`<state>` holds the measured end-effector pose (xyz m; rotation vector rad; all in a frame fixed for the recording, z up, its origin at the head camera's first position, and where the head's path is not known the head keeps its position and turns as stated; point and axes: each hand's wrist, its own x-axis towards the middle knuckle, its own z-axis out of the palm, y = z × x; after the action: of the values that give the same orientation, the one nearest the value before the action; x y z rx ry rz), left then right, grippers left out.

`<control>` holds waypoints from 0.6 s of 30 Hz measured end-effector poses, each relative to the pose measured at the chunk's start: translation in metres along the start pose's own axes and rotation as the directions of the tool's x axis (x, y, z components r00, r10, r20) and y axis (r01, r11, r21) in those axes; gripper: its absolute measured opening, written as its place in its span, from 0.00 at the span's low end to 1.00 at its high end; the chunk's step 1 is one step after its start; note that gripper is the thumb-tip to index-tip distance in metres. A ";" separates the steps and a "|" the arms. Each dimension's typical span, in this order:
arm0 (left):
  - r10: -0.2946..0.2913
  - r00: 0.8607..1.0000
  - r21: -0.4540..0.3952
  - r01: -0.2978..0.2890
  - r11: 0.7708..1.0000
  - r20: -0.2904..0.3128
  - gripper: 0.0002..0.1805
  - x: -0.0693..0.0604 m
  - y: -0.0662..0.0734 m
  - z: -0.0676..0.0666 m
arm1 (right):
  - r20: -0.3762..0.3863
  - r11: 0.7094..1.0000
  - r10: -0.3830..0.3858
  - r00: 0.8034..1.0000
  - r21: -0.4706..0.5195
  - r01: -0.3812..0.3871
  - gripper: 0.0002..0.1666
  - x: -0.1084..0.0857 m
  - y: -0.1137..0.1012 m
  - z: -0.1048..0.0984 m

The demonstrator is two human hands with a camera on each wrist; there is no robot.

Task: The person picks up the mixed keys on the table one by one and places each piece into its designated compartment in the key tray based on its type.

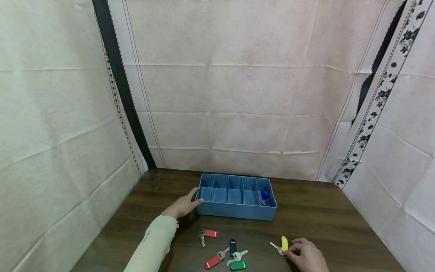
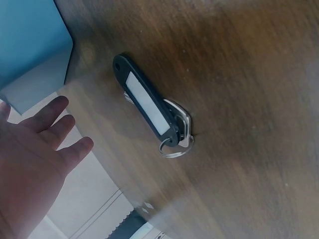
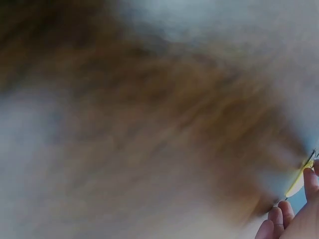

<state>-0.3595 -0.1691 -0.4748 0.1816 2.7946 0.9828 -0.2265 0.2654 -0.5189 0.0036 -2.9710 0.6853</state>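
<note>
My left hand (image 1: pixel 182 206) rests at the left end of the blue compartment box (image 1: pixel 234 211), its fingers spread around the corner. In the left wrist view, the fingers of my left hand (image 2: pixel 42 154) extend beside the box (image 2: pixel 30 82). At the lower right, my right hand (image 1: pixel 307 256) pinches the yellow key tag (image 1: pixel 284 243), whose key points left. The right wrist view is blurred, with the yellow tag (image 3: pixel 298 181) at the fingers of my right hand (image 3: pixel 294 214). A blue key tag (image 1: pixel 264 195) lies in the box's rightmost compartment.
In front of the box on the wooden table (image 1: pixel 306 204) lie red tags (image 1: pixel 211 233) (image 1: pixel 213 261), a black tag (image 1: pixel 232 246) and a green tag (image 1: pixel 238 265), with keys. A black tag (image 2: pixel 147 102) with a ring lies near the box in the left wrist view. Cloth walls (image 1: pixel 231 87) surround the table.
</note>
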 end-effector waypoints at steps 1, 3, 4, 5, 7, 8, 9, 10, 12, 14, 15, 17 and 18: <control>-0.001 1.000 0.000 0.001 1.000 0.000 0.43 0.000 0.000 0.000 | 0.000 1.000 -0.001 1.000 -0.002 0.001 0.11 0.000 -0.001 0.000; -0.005 1.000 -0.001 0.005 1.000 0.000 0.43 0.000 0.001 0.000 | 0.000 1.000 0.000 1.000 -0.007 0.000 0.11 0.000 -0.002 0.000; -0.007 1.000 -0.001 0.007 1.000 0.001 0.43 0.000 0.001 0.000 | 0.003 1.000 0.009 1.000 -0.010 -0.009 0.11 0.000 -0.003 -0.001; -0.009 1.000 -0.002 0.009 1.000 0.001 0.43 0.000 0.001 0.000 | 0.008 1.000 0.017 1.000 -0.013 -0.017 0.12 0.001 -0.003 -0.001; -0.011 1.000 -0.001 0.011 1.000 0.001 0.43 0.000 0.001 0.000 | 0.019 0.999 0.028 0.999 -0.023 -0.028 0.13 0.001 -0.003 -0.002; -0.011 1.000 -0.002 0.011 1.000 0.001 0.43 0.000 0.001 0.000 | 0.026 0.999 0.030 0.999 -0.029 -0.029 0.14 0.001 -0.004 -0.002; -0.011 1.000 0.000 0.011 1.000 0.000 0.43 0.000 0.001 0.000 | 0.032 0.999 0.029 0.999 -0.035 -0.028 0.14 0.001 -0.003 -0.002; -0.011 1.000 -0.001 0.011 1.000 -0.001 0.43 0.000 0.001 0.000 | 0.036 0.999 0.023 0.999 -0.039 -0.022 0.14 0.000 -0.003 -0.002; -0.013 1.000 0.000 0.013 1.000 -0.002 0.43 0.000 0.001 0.000 | 0.036 0.999 0.006 0.999 -0.042 -0.004 0.14 0.000 -0.003 -0.002; -0.014 1.000 0.003 0.014 1.000 -0.004 0.43 0.000 0.001 0.000 | 0.031 0.999 -0.012 0.999 -0.039 0.014 0.13 0.000 -0.003 0.000; -0.015 1.000 0.004 0.015 1.000 -0.005 0.43 -0.001 0.001 0.000 | 0.024 0.999 -0.020 1.000 -0.036 0.021 0.12 0.001 -0.003 0.000; -0.013 1.000 0.005 0.013 1.000 -0.003 0.43 -0.002 0.002 -0.001 | 0.009 0.999 -0.028 1.000 -0.024 0.028 0.11 0.001 -0.003 0.002; -0.012 1.000 0.005 0.012 1.000 -0.001 0.43 -0.002 0.002 -0.001 | 0.002 0.999 -0.030 1.000 -0.019 0.030 0.11 0.001 -0.004 0.002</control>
<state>-0.3572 -0.1682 -0.4722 0.1648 2.7962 0.9737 -0.2281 0.2610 -0.5186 0.0477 -2.9724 0.6537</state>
